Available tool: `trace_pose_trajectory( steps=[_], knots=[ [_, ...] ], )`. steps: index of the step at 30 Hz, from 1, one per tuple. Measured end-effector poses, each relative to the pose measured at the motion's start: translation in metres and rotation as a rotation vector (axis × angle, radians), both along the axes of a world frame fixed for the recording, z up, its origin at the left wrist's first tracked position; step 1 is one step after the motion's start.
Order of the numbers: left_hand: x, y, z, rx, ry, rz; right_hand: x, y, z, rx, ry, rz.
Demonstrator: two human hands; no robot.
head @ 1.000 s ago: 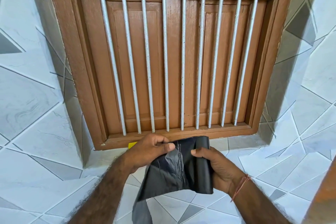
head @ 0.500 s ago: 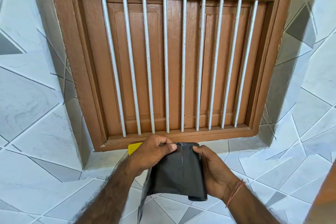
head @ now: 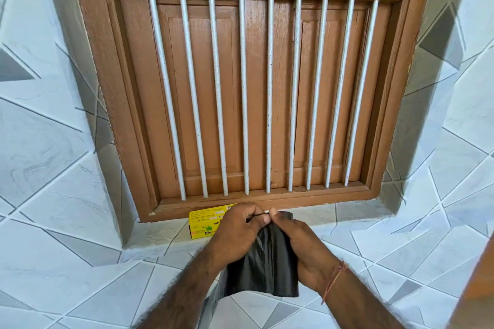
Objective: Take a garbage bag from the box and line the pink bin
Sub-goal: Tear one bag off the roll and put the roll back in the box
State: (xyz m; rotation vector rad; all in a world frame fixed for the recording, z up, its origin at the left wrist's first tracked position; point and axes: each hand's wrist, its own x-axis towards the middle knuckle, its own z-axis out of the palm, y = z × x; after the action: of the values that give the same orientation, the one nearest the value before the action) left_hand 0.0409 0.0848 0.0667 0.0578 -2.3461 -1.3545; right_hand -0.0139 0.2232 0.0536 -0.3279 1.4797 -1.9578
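Observation:
A black garbage bag (head: pixel 267 267), still folded into a narrow strip, hangs in front of me. My left hand (head: pixel 235 232) and my right hand (head: pixel 299 246) pinch its top edge together, thumbs nearly touching. The bag's lower end trails down to the left behind my left forearm. A yellow garbage bag box (head: pixel 203 224) lies on the tiled sill just behind my left hand, partly hidden by it. The pink bin is not in view.
A brown wooden window (head: pixel 254 88) with closed shutters and white vertical bars fills the wall ahead. Grey and white tiles cover the sill (head: pixel 361 214) and the surrounding walls. A brown wooden edge (head: pixel 478 288) shows at the far right.
My hands have drawn together, bunching the bag's top edge from a wide spread into a narrow pinch. They also dropped lower, uncovering the yellow box on the sill.

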Motion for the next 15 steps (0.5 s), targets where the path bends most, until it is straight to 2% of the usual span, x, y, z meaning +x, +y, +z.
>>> trace_pose_trajectory(
  steps=[8,10,12,14,15],
  knots=[
    [0.009,0.009,-0.002,0.229,0.038,0.032,0.006,0.001,0.008,-0.092,-0.062,0.005],
    [0.012,0.004,-0.007,0.280,0.051,0.135,0.001,0.009,0.018,-0.152,-0.145,-0.052],
    [0.023,-0.017,-0.019,0.318,0.063,0.337,-0.020,0.029,0.031,-0.210,-0.214,-0.197],
    [0.039,-0.050,-0.030,0.285,0.036,0.479,-0.045,0.054,0.043,-0.244,-0.221,-0.317],
    [0.046,-0.065,-0.035,0.211,-0.040,0.462,-0.055,0.062,0.045,-0.238,-0.216,-0.361]
  ],
)
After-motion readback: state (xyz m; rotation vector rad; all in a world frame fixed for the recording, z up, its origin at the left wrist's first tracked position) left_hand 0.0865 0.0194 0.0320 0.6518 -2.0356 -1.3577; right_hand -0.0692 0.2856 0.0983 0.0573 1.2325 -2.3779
